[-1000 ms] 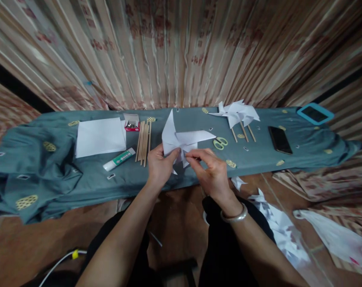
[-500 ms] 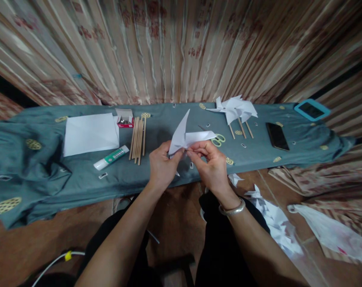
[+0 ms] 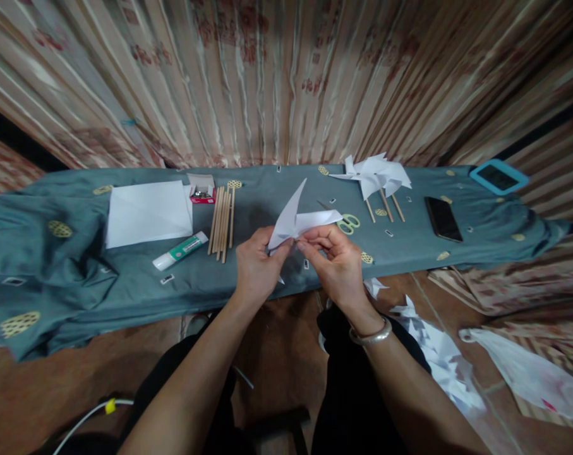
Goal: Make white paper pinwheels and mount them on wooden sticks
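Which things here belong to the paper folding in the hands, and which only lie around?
In use:
- folded paper, pinched by left hand and right hand

Lying about on the cloth-covered table:
- paper sheets
- glue tube
- wooden sticks
- small box
- scissors
- finished pinwheels
- phone

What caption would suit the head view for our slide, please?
Both hands, left hand and right hand, pinch a folded white paper above the cloth-covered table.
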Demonstrator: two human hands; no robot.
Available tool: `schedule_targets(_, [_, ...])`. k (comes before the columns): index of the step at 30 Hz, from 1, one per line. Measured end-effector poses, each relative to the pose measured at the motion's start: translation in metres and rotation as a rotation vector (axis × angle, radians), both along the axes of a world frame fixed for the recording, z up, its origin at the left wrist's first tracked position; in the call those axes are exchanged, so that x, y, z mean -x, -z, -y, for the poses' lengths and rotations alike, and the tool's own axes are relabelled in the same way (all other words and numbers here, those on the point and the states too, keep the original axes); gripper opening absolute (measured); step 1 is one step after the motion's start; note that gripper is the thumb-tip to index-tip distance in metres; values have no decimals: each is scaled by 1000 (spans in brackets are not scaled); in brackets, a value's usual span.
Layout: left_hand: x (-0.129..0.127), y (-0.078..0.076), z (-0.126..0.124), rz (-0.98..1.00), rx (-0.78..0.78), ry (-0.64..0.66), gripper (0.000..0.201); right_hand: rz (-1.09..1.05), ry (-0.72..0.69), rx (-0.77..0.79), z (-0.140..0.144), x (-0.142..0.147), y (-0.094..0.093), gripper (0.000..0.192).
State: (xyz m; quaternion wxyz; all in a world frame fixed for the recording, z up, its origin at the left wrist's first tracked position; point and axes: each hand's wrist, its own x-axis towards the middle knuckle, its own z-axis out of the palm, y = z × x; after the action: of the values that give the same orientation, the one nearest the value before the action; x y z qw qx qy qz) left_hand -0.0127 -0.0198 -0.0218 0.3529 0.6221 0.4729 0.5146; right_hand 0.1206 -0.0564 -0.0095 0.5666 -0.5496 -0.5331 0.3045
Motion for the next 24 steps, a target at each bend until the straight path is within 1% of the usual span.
schedule_targets(8, [3, -1, 2, -5, -27, 18, 17, -37, -16, 1, -1, 1, 0, 9])
schedule_targets(14, [1, 1, 2, 82, 39, 4, 18, -28, -7, 14, 1, 2, -1, 9])
schedule_targets(24, [0, 3, 0, 129, 83, 0, 18, 1, -7, -4, 2, 3, -1, 9])
